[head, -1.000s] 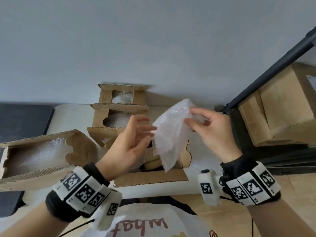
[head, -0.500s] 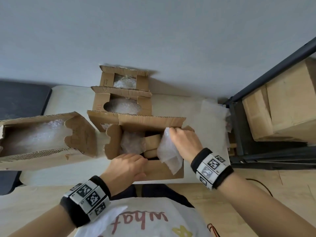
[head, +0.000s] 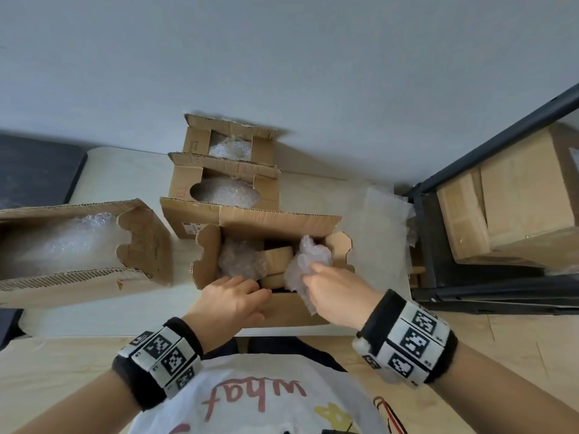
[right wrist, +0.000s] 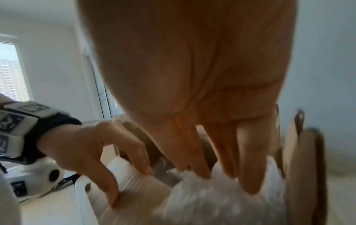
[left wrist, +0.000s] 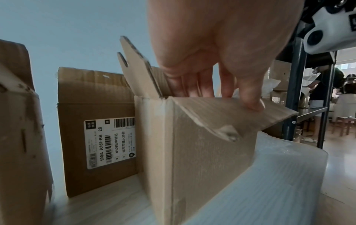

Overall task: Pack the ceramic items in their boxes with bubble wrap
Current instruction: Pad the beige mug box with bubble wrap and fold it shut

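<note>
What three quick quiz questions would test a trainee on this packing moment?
1. True or false: the right hand is pushing bubble wrap into the open box.
2. Which part of that box does the left hand rest on? A) near flap B) far flap C) shipping label
3. Fill in: the cardboard box at far left holds ____.

Key: 1 true; 2 A; 3 bubble wrap.
</note>
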A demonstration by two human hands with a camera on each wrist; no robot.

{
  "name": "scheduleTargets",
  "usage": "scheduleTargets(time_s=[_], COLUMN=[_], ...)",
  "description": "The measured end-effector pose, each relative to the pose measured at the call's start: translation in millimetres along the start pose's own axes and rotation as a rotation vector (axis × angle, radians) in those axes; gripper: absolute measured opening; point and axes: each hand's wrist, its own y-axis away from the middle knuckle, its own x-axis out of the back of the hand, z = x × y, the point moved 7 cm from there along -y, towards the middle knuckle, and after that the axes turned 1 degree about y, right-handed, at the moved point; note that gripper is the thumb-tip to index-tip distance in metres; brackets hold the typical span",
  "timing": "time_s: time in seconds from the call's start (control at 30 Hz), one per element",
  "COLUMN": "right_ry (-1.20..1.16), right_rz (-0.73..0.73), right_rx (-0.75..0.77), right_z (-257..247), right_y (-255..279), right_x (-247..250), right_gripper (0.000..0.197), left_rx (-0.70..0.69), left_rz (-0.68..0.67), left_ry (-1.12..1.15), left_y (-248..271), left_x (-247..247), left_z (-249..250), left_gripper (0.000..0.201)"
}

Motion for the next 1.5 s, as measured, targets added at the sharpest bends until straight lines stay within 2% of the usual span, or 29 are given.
scheduleTargets(time_s=[0.1,0.27,0.4,0.57,0.63,0.73,0.8,0.9,0.93,0.97,1.07,1.1,1.17,1.23,1.3,1.37,1.5], right_ry=[-0.048,-0.244,-0.352,-0.459,-0.51,-0.508,-0.47,-0.483,-0.499,-0.513,-0.611,-0.612,-0.575,-0.548,-0.504,-0.482,-0.517], right_rz=[-0.101,-0.192,-0.226,-0.199,-0.199,-0.191,-0.178,-0.155,-0.073,0.08,0.663,0.816,0.95,0.867,0.641,0.463,0.306], right_rx=[-0.139,-0.247,-0.31,-0.328,-0.347,-0.354,-0.342,-0.269,-0.231,-0.198,-0.071,-0.051,-0.132,-0.315,-0.489,-0.578,-0.693], right_z=[14.4,28.8,34.9,32.2,33.4,32.9,30.3,25.0,27.1,31.8,52.8,66.3,101.5,142.0,174.1,191.5,200.6], right_y=[-25.5,-65.4,-79.2,-86.3,-88.4,-87.5,-84.8,-68.0,-57.6,-44.5,12.1,25.9,35.1,18.4,-7.8,-30.2,-52.0], right_x=[-8.9,-24.9,-39.9,-42.8,-46.0,-44.9,-37.3,-17.9,-6.6,9.7,66.4,75.0,72.3,43.9,1.1,-37.7,-86.6], right_gripper=[0.027,0.033,0.038,0.036,0.021,0.034,0.036,0.023,0.019,0.023,0.03,0.029,0.024,0.02,0.028,0.041,0.066], left_rx=[-0.011,-0.017,0.075,0.119,0.127,0.137,0.135,0.127,0.12,0.113,0.08,0.068,0.049,0.037,0.035,0.038,0.04], left_rz=[0.032,0.081,0.03,-0.039,-0.073,-0.098,-0.107,-0.13,-0.145,-0.162,-0.221,-0.238,-0.261,-0.28,-0.288,-0.292,-0.276], left_ry=[0.0,-0.116,-0.15,-0.112,-0.092,-0.082,-0.09,-0.129,-0.148,-0.17,-0.253,-0.279,-0.316,-0.324,-0.325,-0.335,-0.332], left_y=[2.0,12.6,22.8,23.7,23.6,23.6,23.2,20.9,19.3,17.3,11.3,9.7,7.8,6.9,6.0,4.8,3.2], left_x=[1.2,3.3,-2.7,-11.3,-15.4,-18.6,-19.1,-19.0,-19.3,-19.5,-21.7,-22.4,-23.2,-23.0,-22.7,-23.5,-23.6], left_z=[-2.0,-11.4,-27.7,-39.7,-42.9,-44.8,-45.2,-45.6,-46.0,-46.7,-48.1,-48.3,-49.3,-49.6,-49.3,-49.5,-48.7], left_gripper=[0.041,0.035,0.049,0.052,0.052,0.052,0.055,0.064,0.066,0.068,0.07,0.07,0.069,0.07,0.074,0.078,0.076])
